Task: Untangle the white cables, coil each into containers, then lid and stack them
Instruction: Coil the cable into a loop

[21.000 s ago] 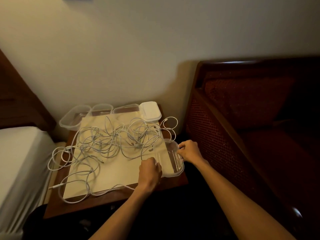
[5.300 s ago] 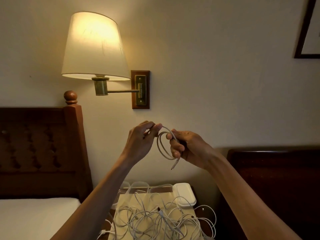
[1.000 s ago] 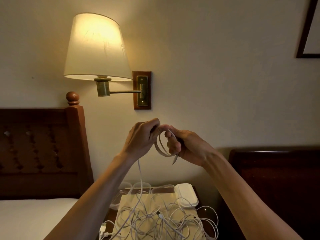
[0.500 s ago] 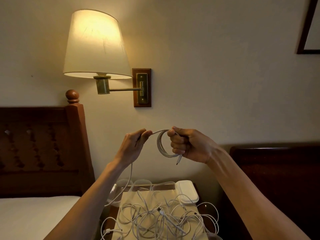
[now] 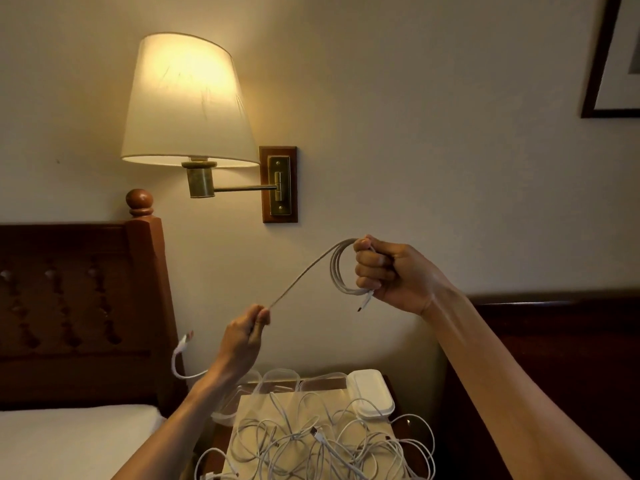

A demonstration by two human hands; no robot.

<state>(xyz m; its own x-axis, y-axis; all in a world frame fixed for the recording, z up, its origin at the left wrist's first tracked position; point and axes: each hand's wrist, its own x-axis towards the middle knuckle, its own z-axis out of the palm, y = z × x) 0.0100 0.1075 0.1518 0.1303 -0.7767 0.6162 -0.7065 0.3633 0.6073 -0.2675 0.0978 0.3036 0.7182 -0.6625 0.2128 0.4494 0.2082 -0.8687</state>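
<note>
A: Status on the cable job?

B: Early. One white cable (image 5: 304, 271) is free of the pile and in the air. Right hand (image 5: 388, 275) is fisted around a small coil (image 5: 341, 268) of it, a few loops, one plug end hanging just below the fist.

A: Left hand?

B: Left hand (image 5: 247, 329) pinches the same cable lower down; the run between the hands is pulled straight. Short tail with the other plug (image 5: 187, 339) curls out behind the left wrist, so my read is this cable is nearly wound.

A: The rest?

B: Tangled cables (image 5: 311, 441) sit in a heap on the bench (image 5: 389, 381) below, not sorted. Looks like most of the work.

A: Containers?

B: Clear containers (image 5: 280, 377) in a row at the back of the bench, partly hidden by the left arm. I see nothing coiled in them. White lids (image 5: 370, 393) piled at the right end of the row, not fitted.

A: So nothing lidded or stacked.

B: Not that I can see. Left to do: finish this coil, drop it in, repeat for the heap, then lid and stack.
</note>
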